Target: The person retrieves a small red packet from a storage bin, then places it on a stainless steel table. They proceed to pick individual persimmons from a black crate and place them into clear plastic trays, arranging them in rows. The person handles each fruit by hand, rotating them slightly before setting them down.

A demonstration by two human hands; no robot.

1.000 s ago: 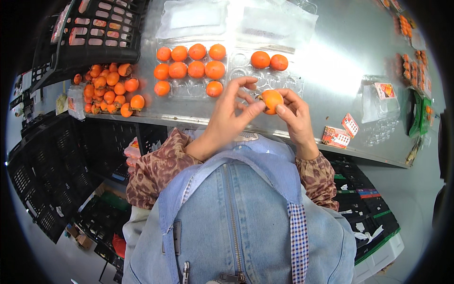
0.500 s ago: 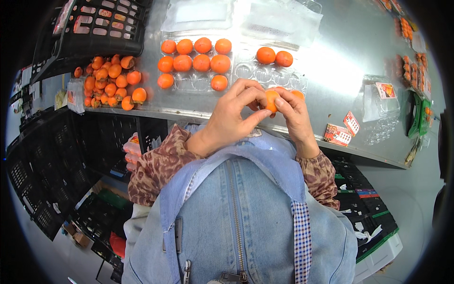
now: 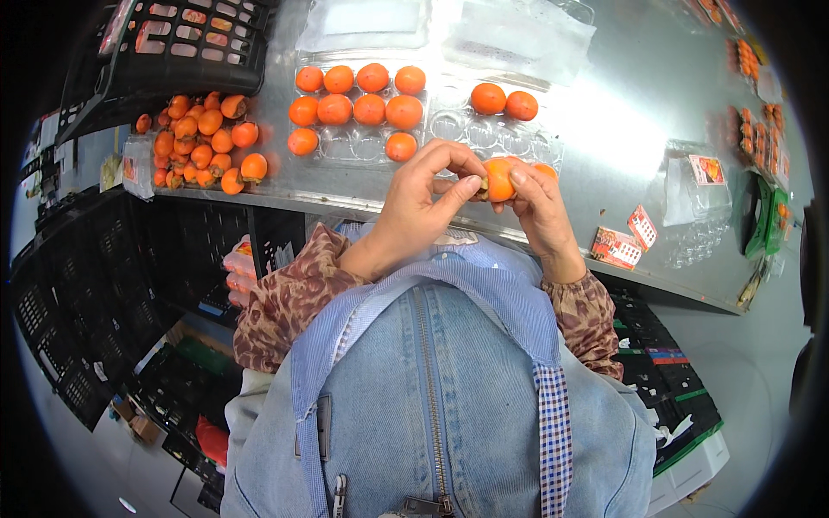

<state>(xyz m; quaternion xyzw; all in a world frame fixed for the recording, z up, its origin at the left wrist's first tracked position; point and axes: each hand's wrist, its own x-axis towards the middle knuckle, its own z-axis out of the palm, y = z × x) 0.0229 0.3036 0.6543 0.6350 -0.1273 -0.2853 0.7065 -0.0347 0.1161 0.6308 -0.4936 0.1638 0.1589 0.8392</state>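
An orange persimmon is held above the near edge of the steel table, its leafy cap turned to the left. My right hand grips the fruit from the right, thumb on its front. Closed in a pinch, my left hand has thumb and forefinger on the cap. Behind the hands lies a clear moulded tray with two persimmons in its back row; another persimmon shows partly behind my right hand. To the left, a second clear tray bears several persimmons, with gaps in its front row.
Loose persimmons are heaped at the table's left, before a black plastic crate. Printed cards and clear packaging lie at right. Translucent sheets lie farther back. The table's front edge runs below my hands.
The persimmon has been turned, so its cap now shows on the left between my left fingers. More of the fruit's side is visible. Both hands stay in nearly the same place.
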